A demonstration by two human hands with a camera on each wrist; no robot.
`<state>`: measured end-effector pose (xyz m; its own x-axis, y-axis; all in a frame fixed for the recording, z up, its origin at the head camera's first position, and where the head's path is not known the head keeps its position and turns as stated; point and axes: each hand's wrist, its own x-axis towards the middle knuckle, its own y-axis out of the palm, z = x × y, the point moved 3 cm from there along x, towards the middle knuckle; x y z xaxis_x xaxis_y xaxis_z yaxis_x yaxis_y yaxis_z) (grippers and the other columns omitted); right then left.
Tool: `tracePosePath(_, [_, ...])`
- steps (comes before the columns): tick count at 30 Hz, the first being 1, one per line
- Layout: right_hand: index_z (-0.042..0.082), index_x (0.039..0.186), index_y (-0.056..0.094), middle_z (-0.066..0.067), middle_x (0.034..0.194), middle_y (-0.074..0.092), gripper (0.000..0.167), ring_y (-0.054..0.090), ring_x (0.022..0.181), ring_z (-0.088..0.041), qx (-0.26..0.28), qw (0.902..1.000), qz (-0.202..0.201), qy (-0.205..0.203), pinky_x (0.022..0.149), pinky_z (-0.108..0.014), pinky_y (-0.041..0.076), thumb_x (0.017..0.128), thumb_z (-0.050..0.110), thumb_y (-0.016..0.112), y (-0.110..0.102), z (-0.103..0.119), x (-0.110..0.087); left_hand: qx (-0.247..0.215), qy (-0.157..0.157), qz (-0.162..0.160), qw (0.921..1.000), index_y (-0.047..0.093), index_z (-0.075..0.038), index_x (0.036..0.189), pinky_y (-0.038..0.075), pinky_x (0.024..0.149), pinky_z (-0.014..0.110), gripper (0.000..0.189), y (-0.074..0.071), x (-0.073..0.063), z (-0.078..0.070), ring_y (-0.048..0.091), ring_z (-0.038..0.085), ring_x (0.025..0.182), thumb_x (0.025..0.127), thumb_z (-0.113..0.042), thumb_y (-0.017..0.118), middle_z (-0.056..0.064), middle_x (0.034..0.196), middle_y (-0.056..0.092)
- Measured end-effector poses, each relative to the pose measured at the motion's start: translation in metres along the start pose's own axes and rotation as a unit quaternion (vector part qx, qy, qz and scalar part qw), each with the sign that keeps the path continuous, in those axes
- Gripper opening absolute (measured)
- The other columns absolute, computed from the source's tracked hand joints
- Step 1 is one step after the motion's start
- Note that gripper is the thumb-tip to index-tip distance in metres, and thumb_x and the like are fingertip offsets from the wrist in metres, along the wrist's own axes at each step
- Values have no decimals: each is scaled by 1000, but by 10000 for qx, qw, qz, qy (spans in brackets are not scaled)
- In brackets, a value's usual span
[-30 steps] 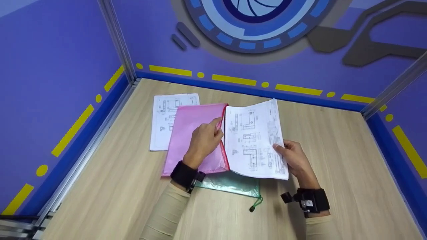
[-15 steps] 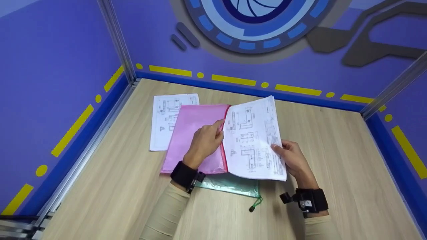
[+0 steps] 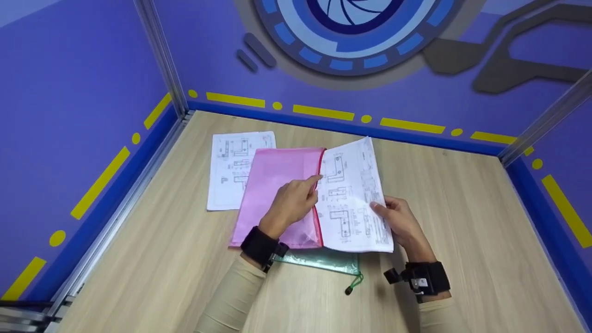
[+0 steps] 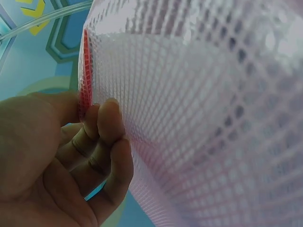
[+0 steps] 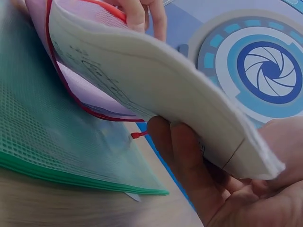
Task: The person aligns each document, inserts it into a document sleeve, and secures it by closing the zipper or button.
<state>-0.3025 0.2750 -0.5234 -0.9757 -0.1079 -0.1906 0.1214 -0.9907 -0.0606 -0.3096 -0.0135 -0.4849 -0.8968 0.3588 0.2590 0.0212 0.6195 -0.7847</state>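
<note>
Pale wood-grain worktop (image 3: pixel 485 240), toward far edge | left hand (image 3: pixel 292 201) pinches red-rimmed flat pink mesh pouch (image 3: pixel 277 169) | right hand (image 3: pixel 403 223) pinches white paper sheaf (image 3: pixel 358 196) | likely light, floppy; hold outer edge

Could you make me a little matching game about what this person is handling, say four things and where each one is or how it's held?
Things:
1. pink pouch
2. green pouch
3. stack of papers
4. loose paper

Places and states:
A. has a cord with a black end at one corner
B. lies toward the back left of the table, partly hidden in the head view
C. pinched at its red edge by the left hand
D. partly inside a pouch, held by the right hand

Right pairs: 1-C, 2-A, 3-D, 4-B
</note>
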Motion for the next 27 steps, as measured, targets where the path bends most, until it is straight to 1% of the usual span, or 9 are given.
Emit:
tracePosePath(4, [-13,141,58,-14,96,74,38,73,79,-20,-104,9997,-202,38,67,-29,58,108,6,58,-1,-1,1,198,136,383,9990,58,-10,152,44,66,32,50,3,-3,-3,52,15,72,102,-11,64,-7,71,44])
tracePosePath(6, [-12,141,58,-12,96,73,39,72,79,-19,-165,9993,-339,77,66,-28,58,108,8,59,-4,-1,0,257,120,574,9979,56,-11,154,45,66,32,54,2,-4,-5,54,16,74,101,-11,65,-7,72,44])
tracePosePath(8, [-12,142,57,-12,96,73,40,72,79,-19,-164,9990,-398,128,66,-28,58,109,10,59,-6,-1,0,240,52,665,9975,55,-11,155,44,66,32,56,2,-5,-5,53,17,74,100,-11,66,-7,71,43])
tracePosePath(12, [-10,143,58,-12,97,73,41,72,79,-19,-87,9994,-297,129,67,-29,58,108,11,61,-3,-2,0,192,-63,647,9977,54,-10,156,45,64,32,57,2,-5,-6,54,17,73,100,-12,65,-5,71,45])
tracePosePath(15, [-9,144,58,-13,98,73,41,72,80,-20,49,9997,-251,60,67,-29,58,108,11,60,0,-3,2,272,-52,693,9972,58,-10,151,49,67,32,51,5,-6,-9,58,16,76,101,-12,65,-4,76,54])
tracePosePath(19, [-9,144,58,-14,99,73,40,73,80,-21,71,9997,-251,26,67,-29,58,109,10,59,3,-5,2,289,54,804,9963,64,-11,145,53,74,34,45,8,-7,-15,62,15,82,101,-13,65,-2,85,65])
tracePosePath(21, [-7,143,59,-15,100,73,39,73,81,-22,21,9998,-201,35,67,-30,58,109,10,60,4,-5,2,217,66,807,9965,64,-12,146,53,74,34,45,10,-6,-17,63,15,82,101,-13,65,-2,85,65])
tracePosePath(23, [-6,142,61,-16,101,73,38,73,82,-23,-29,9999,-140,45,67,-30,58,109,11,60,6,-6,1,167,38,764,9969,63,-12,146,52,73,33,46,11,-5,-18,62,14,80,101,-14,66,-3,83,63])
tracePosePath(27, [-7,140,62,-18,102,74,37,73,81,-24,-26,10000,-69,-2,66,-31,58,108,11,61,10,-5,1,127,19,576,9983,64,-12,146,50,69,31,45,12,-3,-18,59,14,77,101,-13,65,-4,78,57])
